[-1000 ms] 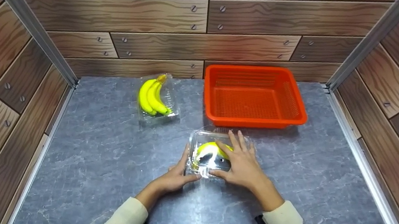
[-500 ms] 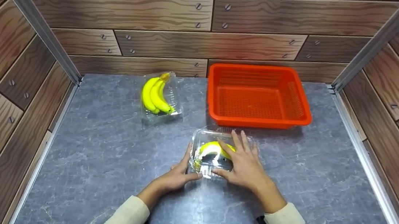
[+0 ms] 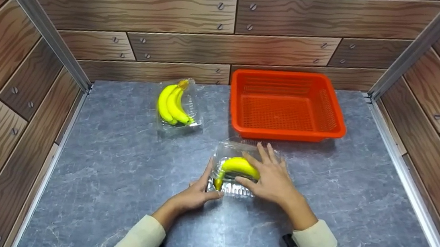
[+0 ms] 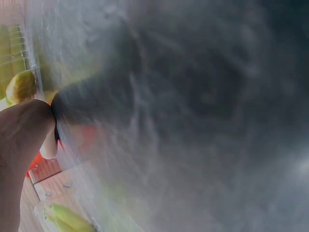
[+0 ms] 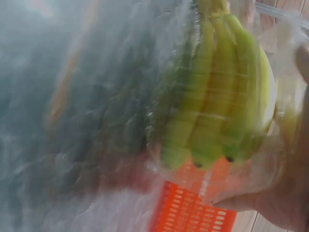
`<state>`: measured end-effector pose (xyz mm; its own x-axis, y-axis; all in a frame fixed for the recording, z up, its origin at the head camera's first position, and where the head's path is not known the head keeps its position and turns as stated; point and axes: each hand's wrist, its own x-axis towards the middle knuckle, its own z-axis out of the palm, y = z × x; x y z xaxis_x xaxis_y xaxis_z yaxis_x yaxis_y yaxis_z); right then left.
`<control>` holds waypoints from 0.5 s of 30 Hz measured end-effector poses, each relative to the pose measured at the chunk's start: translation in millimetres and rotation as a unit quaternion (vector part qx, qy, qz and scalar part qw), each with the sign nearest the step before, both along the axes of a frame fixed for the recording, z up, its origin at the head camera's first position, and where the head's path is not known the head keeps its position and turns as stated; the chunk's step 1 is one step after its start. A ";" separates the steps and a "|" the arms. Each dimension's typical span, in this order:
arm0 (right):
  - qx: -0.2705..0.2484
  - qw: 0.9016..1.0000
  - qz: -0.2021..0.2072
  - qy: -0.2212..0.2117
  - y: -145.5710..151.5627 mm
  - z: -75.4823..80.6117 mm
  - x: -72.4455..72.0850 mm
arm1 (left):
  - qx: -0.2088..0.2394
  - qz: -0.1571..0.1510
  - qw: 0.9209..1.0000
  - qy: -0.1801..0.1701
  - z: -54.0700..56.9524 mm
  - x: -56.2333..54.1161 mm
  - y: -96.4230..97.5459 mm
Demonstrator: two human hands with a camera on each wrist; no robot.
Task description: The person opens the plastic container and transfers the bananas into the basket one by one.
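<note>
Just in front of the basket, a clear plastic clamshell box [image 3: 234,189] lies on the grey tabletop with yellow bananas [image 3: 240,165] inside. My left hand [image 3: 194,195] holds its left side, thumb at the front corner and fingers along the side wall. Spread over the right part of the lid, my right hand [image 3: 273,181] rests with straight fingers and covers some of the fruit. In the right wrist view the bunch of bananas [image 5: 217,92] shows through the plastic wall, close to my right hand [image 5: 287,200]. The left wrist view is mostly blurred; part of my left hand [image 4: 24,135] shows.
An orange-red basket [image 3: 285,136] stands at the back right, against the wood-patterned wall [image 3: 174,14]. To its left sits another clear container [image 3: 179,131] with a bunch of bananas [image 3: 173,105]. Metal rails [image 3: 407,186] edge the tabletop.
The bright glare on the box lid has gone, and the bananas show plainly through it. Both hands keep almost the same place; the whole scene has shifted slightly in view.
</note>
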<state>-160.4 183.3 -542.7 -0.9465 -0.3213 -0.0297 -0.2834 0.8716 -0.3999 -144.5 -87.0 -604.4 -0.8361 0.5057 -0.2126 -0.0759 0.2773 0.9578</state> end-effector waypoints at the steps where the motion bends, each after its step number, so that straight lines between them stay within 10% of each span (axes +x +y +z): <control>1: 0.001 1.000 -0.001 -0.002 0.2 0.5 -0.5 | -0.002 -0.001 1.000 0.001 -0.5 0.3 0.0; 15: 0.005 1.000 0.007 0.001 3.0 0.4 3.7 | -0.053 0.007 0.998 0.032 0.0 1.1 1.4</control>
<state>-156.7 186.3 -542.4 -0.9418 -0.3348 -0.0310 -0.2968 0.8711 -0.3913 -143.4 -85.6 -604.4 -0.8564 0.4712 -0.2111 -0.0209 0.3768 0.9261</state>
